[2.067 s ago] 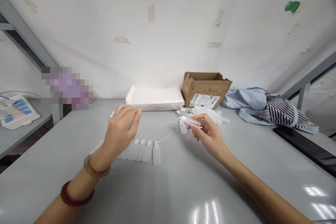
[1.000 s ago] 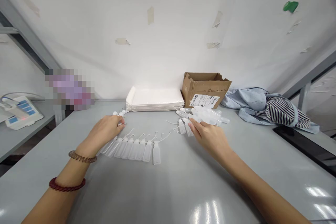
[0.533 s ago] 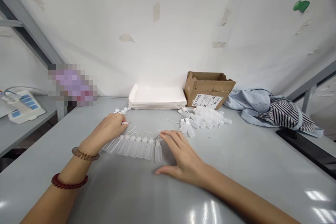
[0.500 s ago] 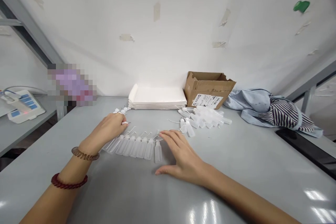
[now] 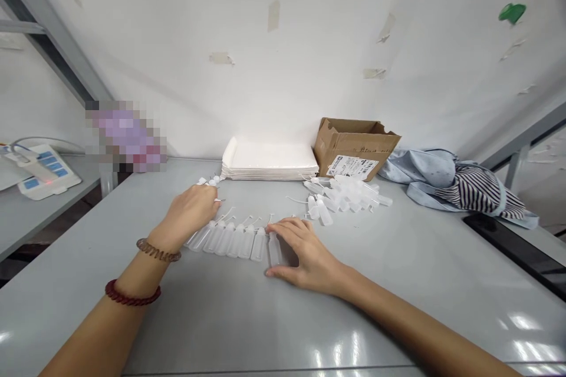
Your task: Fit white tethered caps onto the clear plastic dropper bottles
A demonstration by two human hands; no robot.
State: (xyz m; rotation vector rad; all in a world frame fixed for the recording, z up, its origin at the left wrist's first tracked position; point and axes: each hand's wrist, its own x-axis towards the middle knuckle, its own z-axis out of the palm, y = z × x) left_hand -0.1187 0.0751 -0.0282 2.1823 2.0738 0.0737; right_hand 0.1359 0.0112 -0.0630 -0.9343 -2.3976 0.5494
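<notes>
Small translucent plastic squeeze bottles (image 5: 226, 241) lie side by side in a row on the grey table, with thin white strips sticking up at their necks. At the right end of that row, my right hand (image 5: 305, 253) curves round the last bottle (image 5: 275, 250), fingers at its neck and thumb near its base. My left hand (image 5: 192, 215) is closed above the row's left end. A small white piece with a thin dark tip, seemingly a cap, pokes out at its thumb; the rest is hidden. Beyond this hand sit several small white caps (image 5: 212, 180).
More bottles (image 5: 349, 193) are heaped before an open cardboard box (image 5: 354, 147). A stack of white padded sheets or envelopes (image 5: 272, 159) lies by the wall. On the right are bundled cloth (image 5: 455, 182) and a black phone-like slab (image 5: 513, 253). A white-and-blue device (image 5: 46, 172) stands at left.
My right hand has closed in round the end bottle, its thumb now near the base. My left hand stays closed by the row's left end. The whole view has shifted slightly.
</notes>
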